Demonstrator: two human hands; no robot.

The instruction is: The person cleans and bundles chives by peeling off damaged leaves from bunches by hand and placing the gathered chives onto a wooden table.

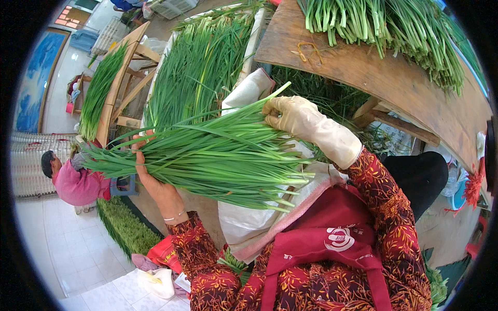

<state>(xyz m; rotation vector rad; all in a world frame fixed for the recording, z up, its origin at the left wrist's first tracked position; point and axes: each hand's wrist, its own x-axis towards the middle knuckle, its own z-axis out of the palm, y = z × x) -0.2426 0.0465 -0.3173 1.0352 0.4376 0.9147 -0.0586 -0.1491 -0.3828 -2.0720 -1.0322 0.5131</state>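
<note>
A big bunch of long green garlic chives (pixel 228 158) lies across in front of me, pale stalk ends to the right and leaf tips to the left. My left hand (pixel 150 173), bare with a bracelet at the wrist, curls round its leafy end. On my right hand (pixel 298 118) is a cream rubber glove; its fingers are bent and pinched at the upper stalk end, where a few stalks (pixel 277 93) stick out past them. Below the bunch, a white woven sack (pixel 241 223) covers my lap, partly over a dark red apron (pixel 319 238).
A long pale-sided trough (pixel 252 44) heaped with chives stands ahead. To the right, a wooden table (pixel 373 67) bears trimmed chive bundles (pixel 384 26). A slanted board (pixel 116 83) with chives is at left. Beyond it sits a person in pink (pixel 80 181). Cut chives (pixel 127 223) line the floor.
</note>
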